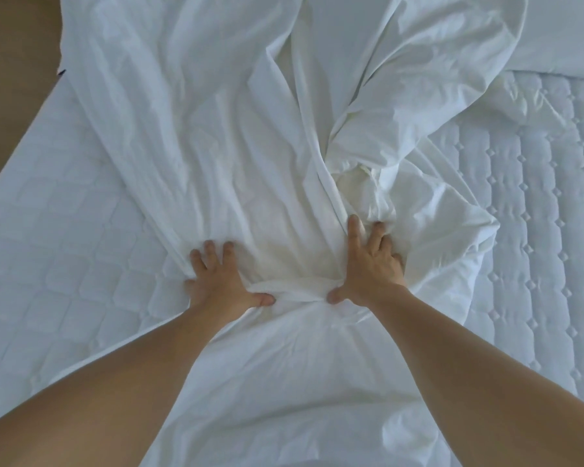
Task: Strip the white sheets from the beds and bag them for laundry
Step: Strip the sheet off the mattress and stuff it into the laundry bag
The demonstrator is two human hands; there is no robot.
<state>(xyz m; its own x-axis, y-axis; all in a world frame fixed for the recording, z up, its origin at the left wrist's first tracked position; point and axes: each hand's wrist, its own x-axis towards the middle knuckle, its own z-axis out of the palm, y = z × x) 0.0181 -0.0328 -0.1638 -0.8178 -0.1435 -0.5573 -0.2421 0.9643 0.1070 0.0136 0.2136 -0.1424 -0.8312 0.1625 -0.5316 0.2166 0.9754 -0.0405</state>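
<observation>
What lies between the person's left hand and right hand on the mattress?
In the head view, a bunched ridge of the white sheet spans the gap between the left hand and right hand, hooked by both thumbs.

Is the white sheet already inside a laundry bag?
No, the white sheet lies bunched on the mattress, gripped by the left hand and the right hand, and no bag shows.

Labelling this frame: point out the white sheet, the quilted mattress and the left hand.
white sheet (216, 146), head view, wrinkled middle.
quilted mattress (536, 197), head view, bare right side.
left hand (221, 281), head view, back of hand.
</observation>
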